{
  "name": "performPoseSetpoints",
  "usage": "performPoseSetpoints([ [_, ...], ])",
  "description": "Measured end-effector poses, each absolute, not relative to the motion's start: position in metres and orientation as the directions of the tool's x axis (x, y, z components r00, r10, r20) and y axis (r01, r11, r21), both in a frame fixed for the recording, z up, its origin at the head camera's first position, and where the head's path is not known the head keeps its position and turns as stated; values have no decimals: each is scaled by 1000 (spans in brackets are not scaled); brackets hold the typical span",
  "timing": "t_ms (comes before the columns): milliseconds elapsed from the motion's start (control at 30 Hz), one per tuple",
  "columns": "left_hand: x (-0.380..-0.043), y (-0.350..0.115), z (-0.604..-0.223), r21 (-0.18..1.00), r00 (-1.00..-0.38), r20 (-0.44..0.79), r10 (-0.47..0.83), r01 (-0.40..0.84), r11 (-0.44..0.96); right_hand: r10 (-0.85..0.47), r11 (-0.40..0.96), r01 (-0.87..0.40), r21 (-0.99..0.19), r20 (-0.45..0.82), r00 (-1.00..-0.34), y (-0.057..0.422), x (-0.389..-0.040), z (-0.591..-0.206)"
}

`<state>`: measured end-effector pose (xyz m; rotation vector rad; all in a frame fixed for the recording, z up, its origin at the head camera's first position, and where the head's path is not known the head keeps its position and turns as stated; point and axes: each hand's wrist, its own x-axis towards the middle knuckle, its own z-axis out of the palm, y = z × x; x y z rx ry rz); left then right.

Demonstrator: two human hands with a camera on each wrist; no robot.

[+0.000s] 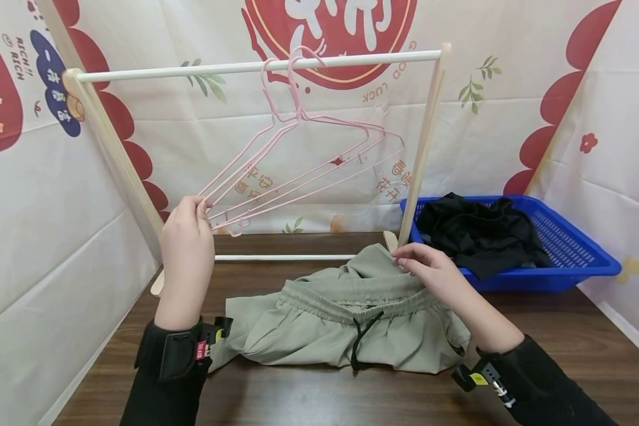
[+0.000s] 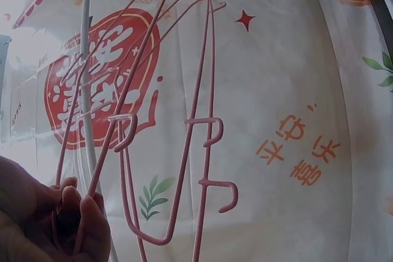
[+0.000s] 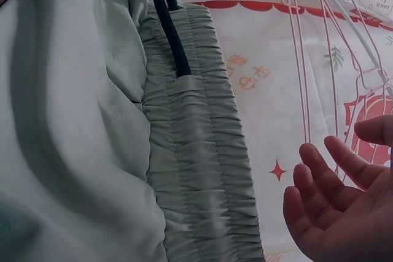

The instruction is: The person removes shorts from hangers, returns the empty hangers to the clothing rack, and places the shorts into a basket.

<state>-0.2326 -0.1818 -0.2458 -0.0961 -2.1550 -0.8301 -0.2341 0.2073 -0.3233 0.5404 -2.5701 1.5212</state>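
My left hand point(image 1: 187, 254) pinches the left ends of the pink hangers point(image 1: 298, 121), several of them, whose hooks hang over the rack's top bar. In the left wrist view the fingers point(image 2: 92, 222) curl round the wire of a hanger point(image 2: 132, 90). Pale green shorts point(image 1: 346, 331) with a black drawstring point(image 1: 359, 343) lie on the table, the elastic waistband point(image 1: 319, 302) facing up. My right hand point(image 1: 431, 266) hovers by the far right part of the shorts. Its fingers point(image 3: 319, 176) look loosely bent, holding nothing, beside the waistband in the right wrist view.
A rack with a white top bar point(image 1: 191, 71) and wooden posts point(image 1: 426, 148) stands behind the shorts. At the right, a blue basket point(image 1: 586, 260) holds black cloth point(image 1: 484, 231). Printed white sheets point(image 1: 607, 154) enclose the brown table point(image 1: 282, 396).
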Motion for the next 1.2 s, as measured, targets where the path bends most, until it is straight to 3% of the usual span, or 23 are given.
performPoseSetpoints([
  [467, -239, -169, -236, 569, -697, 678, -232, 298, 766, -223, 528, -318, -787, 233, -947, 216, -233, -322],
  [1200, -249, -159, -246, 543, -687, 693, -216, 301, 784, -212, 518, -335, -787, 262, -942, 216, -234, -327],
])
